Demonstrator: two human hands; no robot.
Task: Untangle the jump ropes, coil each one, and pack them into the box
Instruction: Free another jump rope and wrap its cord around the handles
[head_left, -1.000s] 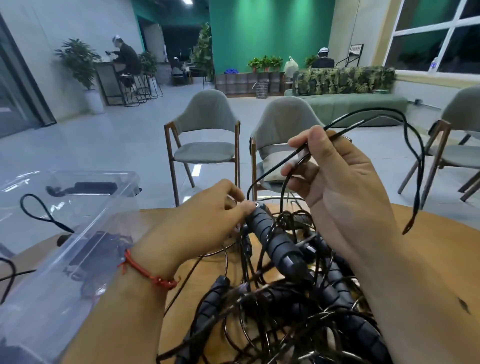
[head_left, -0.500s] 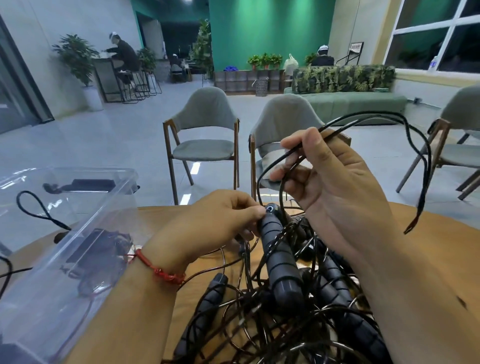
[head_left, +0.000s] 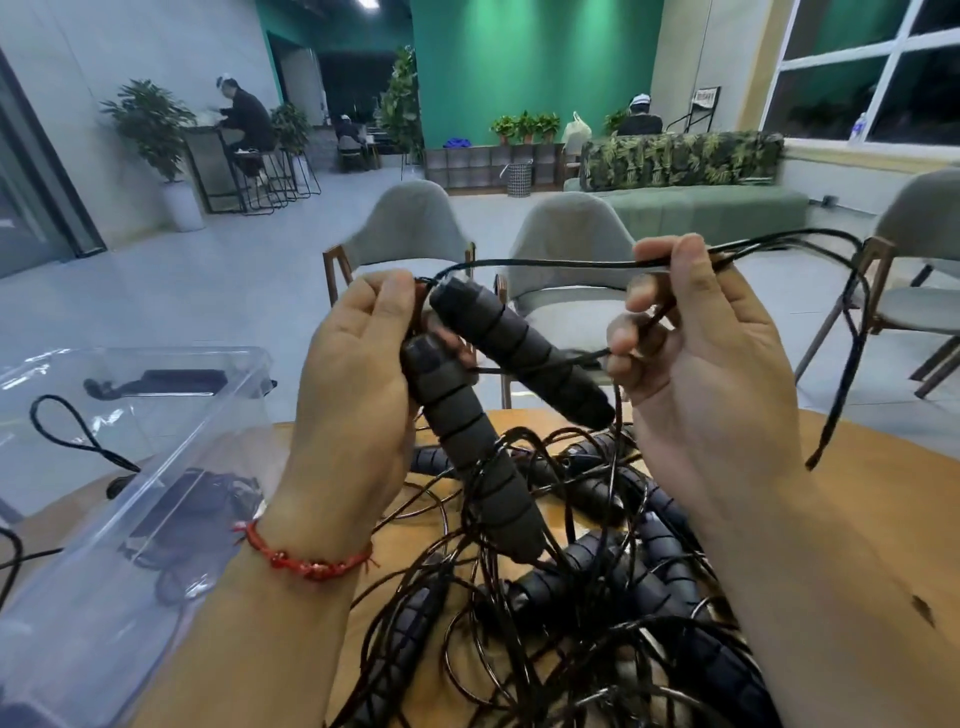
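Left hand (head_left: 358, 374) raised, gripping two handles (head_left: 467, 421); right hand (head_left: 696, 353) raised, pinching cord (head_left: 545, 265).

Gripped two black ridged handles (head_left: 470, 441) together in the left hand (head_left: 353, 384), fingers (head_left: 387, 306) curled round their upper ends, one slanting down toward the wrist, the other down to the right. Pinched a thin black cord (head_left: 545, 265) in the right hand (head_left: 701, 374), running across from the left fingers, then looping beyond the right fingers and hanging loose. Lay below both sets of fingers: a tangle of ropes (head_left: 597, 597) on the wooden bench (head_left: 883, 493). Stood left of the left fingers: a clear box (head_left: 78, 597) with dark ropes inside. Wore a red bracelet (head_left: 306, 558) on the left wrist.
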